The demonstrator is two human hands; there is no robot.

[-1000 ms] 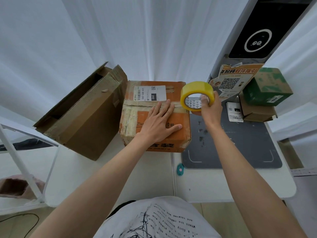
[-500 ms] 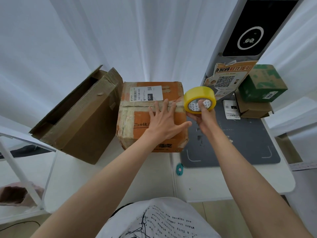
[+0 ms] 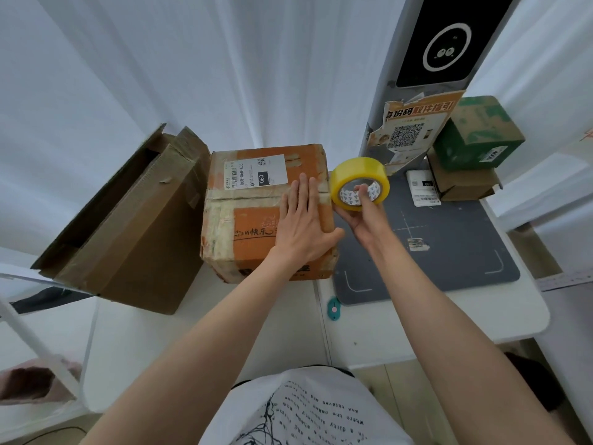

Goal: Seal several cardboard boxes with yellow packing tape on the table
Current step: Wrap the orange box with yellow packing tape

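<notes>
While left hand (image 3: pixel 303 226) presses orange box (image 3: pixel 250 216), brown box (image 3: pixel 128 220) gapes.

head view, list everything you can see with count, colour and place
orange box: 1, orange with white label, table centre
brown box: 1, brown, flaps open, left of the orange box
tape roll: 1, yellow, off the orange box's right edge
mat: 1, grey, table right
green box: 1, green, stacked on a small brown box, far right
notice: 1, orange and white, on the grey post
cutter: 1, teal, near table edge
table: 1, white
left hand: flat on the orange box
right hand: holds the tape roll
</notes>
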